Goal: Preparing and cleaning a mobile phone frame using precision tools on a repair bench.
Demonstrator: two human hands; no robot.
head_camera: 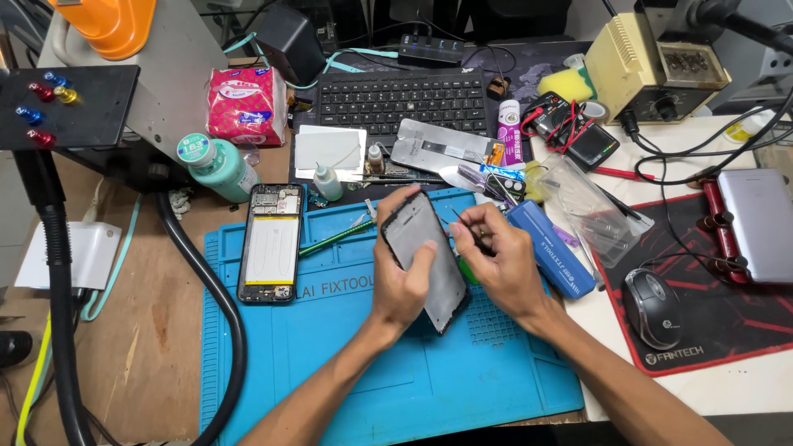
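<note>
Clamped in the left hand (402,285), the phone frame (425,258) sat tilted above the blue repair mat (330,363), fingers wrapped around its left edge and thumb pressed on its grey inner face. Right hand (500,264) was pinched shut on thin tweezers (464,221), tip meeting the frame's upper right edge. Whether the tip actually gripped anything there was too small to tell. Opened phone (270,242), back off and battery exposed, lay flat on the mat to the left, well apart from both hands. Teal bottle (216,168) and small dropper bottle (327,182) stood beyond it; blue tool case (552,248) lay just beside the right hand, black keyboard (403,101) and soldering station (652,70) further back, mouse (651,307) on the red pad to the right. Risks, as judged: the frame was held in the air by one edge only, so sideways force from the tweezers could twist it loose and drop it onto the mat. A slip of the sharp tip could scratch the inner face or jab the left thumb, which sat close to the work point. Loose small parts near the mat's top edge could get knocked by the right wrist.
</note>
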